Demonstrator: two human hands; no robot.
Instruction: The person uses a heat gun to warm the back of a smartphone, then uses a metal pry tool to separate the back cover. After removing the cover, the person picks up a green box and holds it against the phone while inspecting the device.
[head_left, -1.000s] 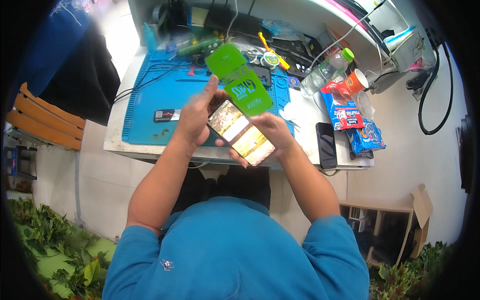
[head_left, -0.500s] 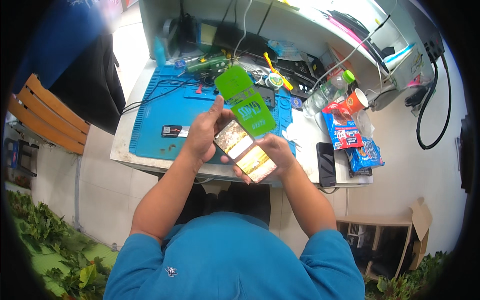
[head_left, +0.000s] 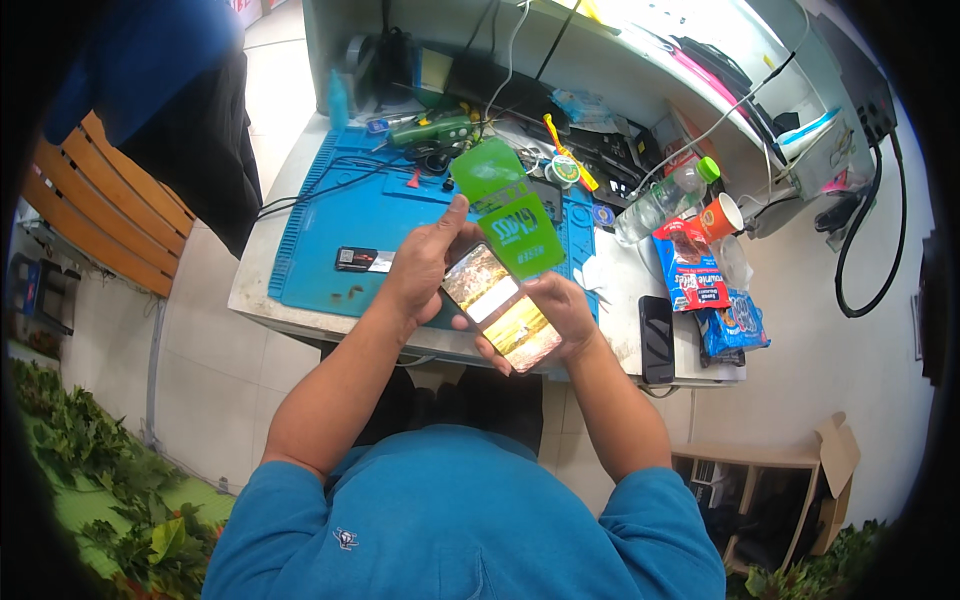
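Observation:
In both hands is a smartphone [head_left: 487,290] with its screen lit, showing a bright yellowish picture with a white box across it. My left hand [head_left: 422,268] grips its upper left end, thumb pointing up past the edge. Around the lower right end wraps my right hand [head_left: 562,312], with the thumb near the screen's edge and fingertips showing underneath. Just beyond the phone lie two green printed panels [head_left: 524,245], one behind the other. A blue work mat [head_left: 330,215] spreads under them, with a small black-and-white item [head_left: 362,260] left of my left hand.
Right of the mat are a clear bottle with green cap [head_left: 665,205], an orange paper cup [head_left: 720,215], snack bags [head_left: 690,265] and a dark phone [head_left: 656,340]. Cables and tools [head_left: 435,130] crowd the back. A person [head_left: 180,120] is by a wooden bench [head_left: 115,205] at left.
The view has shifted slightly, so the desk sits a little further right and lower. Both hands keep the same hold on the smartphone.

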